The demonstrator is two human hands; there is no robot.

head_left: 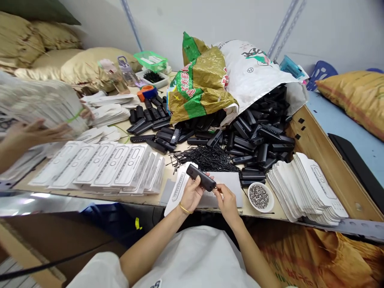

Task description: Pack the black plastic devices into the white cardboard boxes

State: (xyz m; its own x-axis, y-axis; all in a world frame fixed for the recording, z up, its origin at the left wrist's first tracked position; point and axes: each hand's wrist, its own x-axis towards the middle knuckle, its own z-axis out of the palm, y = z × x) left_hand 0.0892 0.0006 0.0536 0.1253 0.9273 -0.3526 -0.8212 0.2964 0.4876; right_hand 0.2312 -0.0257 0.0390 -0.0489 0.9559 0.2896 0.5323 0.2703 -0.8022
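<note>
My left hand [192, 195] is closed around a black oblong plastic case [201, 178], held tilted above the table's front edge. At the near right end of that case, my right hand [225, 200] pinches something too small to make out. Under my hands lie a white printed card [177, 192] and a grey sheet [231, 180]. Just to the right stands a white bowl [272, 204] of small metal screws [259, 196]. Behind my hands is a heap of thin black strips [207, 158], probably cable ties.
Many black cases [252, 136] spill from a white sack [249, 72] beside a gold-green bag [198, 88]. Stacks of printed cards stand left [99, 164] and right [309, 188]. At far left, another person's hands [36, 134] hold a bundle of cards. A wooden board [330, 176] edges the right.
</note>
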